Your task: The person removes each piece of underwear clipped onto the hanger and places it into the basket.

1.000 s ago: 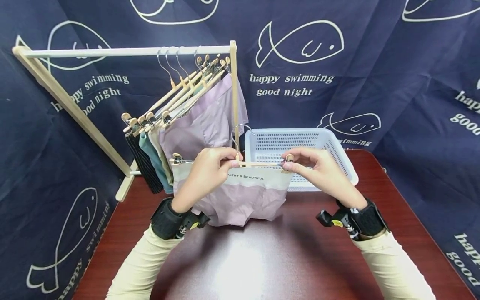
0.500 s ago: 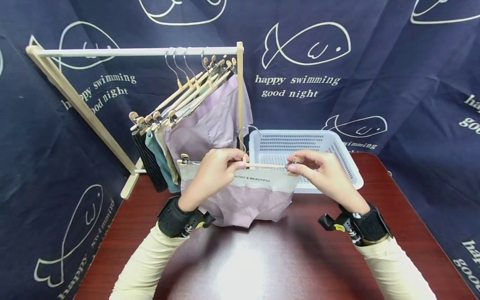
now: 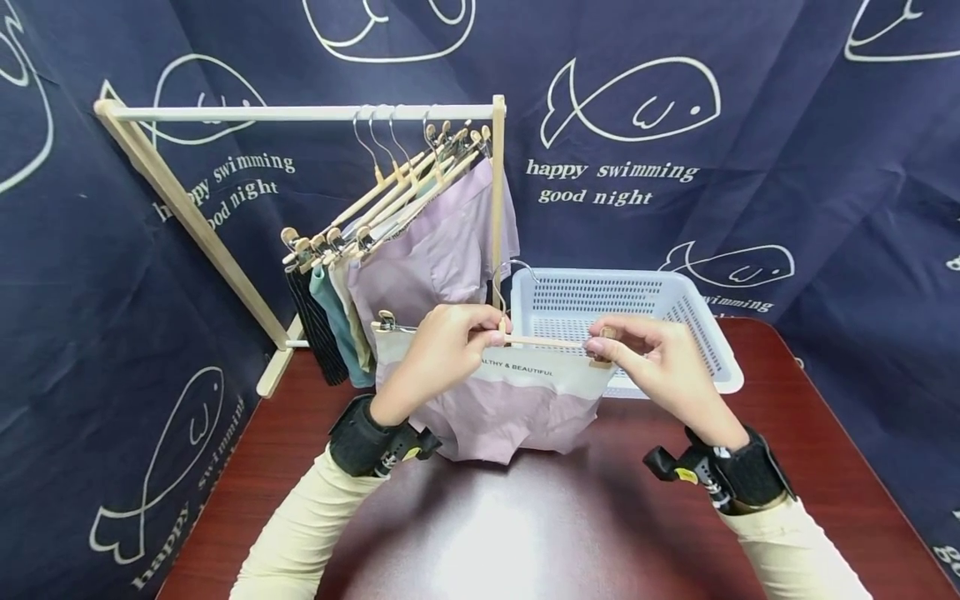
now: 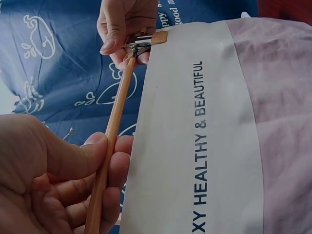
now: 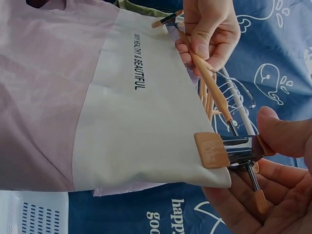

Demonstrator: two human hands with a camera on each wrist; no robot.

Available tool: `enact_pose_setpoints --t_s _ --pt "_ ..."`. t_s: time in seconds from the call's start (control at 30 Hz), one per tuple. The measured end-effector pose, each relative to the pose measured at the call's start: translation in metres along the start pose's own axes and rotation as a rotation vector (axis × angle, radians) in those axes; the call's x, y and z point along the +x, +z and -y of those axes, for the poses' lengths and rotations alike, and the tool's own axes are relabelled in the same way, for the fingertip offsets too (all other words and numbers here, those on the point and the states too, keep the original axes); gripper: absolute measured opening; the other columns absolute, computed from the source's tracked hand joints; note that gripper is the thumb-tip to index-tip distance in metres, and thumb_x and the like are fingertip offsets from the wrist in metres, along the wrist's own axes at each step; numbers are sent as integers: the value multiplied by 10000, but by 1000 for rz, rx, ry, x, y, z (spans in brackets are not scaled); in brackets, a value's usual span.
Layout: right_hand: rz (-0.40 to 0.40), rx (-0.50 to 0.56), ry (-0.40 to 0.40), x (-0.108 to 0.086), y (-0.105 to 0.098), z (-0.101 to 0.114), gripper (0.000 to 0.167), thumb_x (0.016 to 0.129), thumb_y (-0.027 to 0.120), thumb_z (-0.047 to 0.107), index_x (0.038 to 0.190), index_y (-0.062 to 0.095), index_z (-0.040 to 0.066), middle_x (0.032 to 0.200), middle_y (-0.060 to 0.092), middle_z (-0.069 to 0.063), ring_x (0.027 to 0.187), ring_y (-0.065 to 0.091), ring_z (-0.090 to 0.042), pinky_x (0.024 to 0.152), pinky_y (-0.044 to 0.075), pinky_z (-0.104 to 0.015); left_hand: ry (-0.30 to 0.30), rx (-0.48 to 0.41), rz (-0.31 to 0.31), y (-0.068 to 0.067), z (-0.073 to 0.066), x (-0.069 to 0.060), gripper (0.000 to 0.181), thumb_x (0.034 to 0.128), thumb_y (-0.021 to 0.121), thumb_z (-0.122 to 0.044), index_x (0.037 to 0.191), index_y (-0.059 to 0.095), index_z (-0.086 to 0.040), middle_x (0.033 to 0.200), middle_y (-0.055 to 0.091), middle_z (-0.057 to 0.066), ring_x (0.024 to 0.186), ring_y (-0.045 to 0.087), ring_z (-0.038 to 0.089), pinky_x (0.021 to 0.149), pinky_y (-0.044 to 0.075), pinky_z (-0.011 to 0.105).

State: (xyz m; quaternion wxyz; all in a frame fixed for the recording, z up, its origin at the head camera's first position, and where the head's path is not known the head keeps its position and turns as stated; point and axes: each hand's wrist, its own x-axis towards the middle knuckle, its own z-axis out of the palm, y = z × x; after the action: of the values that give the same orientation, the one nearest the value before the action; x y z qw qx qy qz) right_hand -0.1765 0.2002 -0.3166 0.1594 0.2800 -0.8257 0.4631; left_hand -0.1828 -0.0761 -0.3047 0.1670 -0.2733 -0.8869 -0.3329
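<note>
Lilac briefs (image 3: 517, 412) with a pale waistband lettered "HEALTHY & BEAUTIFUL" hang from a wooden clip hanger, whose metal hook stands up in the head view. My left hand (image 3: 453, 342) grips the hanger's wooden bar (image 4: 119, 100) near its middle, thumb on one side and fingers on the other. My right hand (image 3: 663, 358) holds the clip (image 5: 212, 151) at the right end between thumb and fingers. The clip's wooden pad sits over the waistband corner. At the left end, another clip (image 3: 387, 321) sits at the waistband.
To the left stands a wooden rack (image 3: 300, 113), with several clip hangers carrying striped, teal, cream and lilac garments (image 3: 442, 250). Behind my right hand is a light blue perforated basket (image 3: 600, 283) on the dark red table (image 3: 780, 433). A navy fish-print cloth (image 3: 622, 225) hangs behind.
The whole head view has shifted, so everything sits farther right and slightly lower. My right fingers have shifted slightly at the clip; my left hand keeps its hold on the bar.
</note>
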Motion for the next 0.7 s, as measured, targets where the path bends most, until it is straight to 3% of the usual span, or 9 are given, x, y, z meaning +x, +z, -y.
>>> enact_pose_setpoints --t_s 0.7 --pt "-60 -22 -24 -4 3 -5 135 838 782 18 953 756 83 798 732 19 671 665 -73 618 522 -148 -5 -3 11 3 -3 2 80 866 759 -111 840 715 -173 777 689 -74 683 580 79 678 482 297"
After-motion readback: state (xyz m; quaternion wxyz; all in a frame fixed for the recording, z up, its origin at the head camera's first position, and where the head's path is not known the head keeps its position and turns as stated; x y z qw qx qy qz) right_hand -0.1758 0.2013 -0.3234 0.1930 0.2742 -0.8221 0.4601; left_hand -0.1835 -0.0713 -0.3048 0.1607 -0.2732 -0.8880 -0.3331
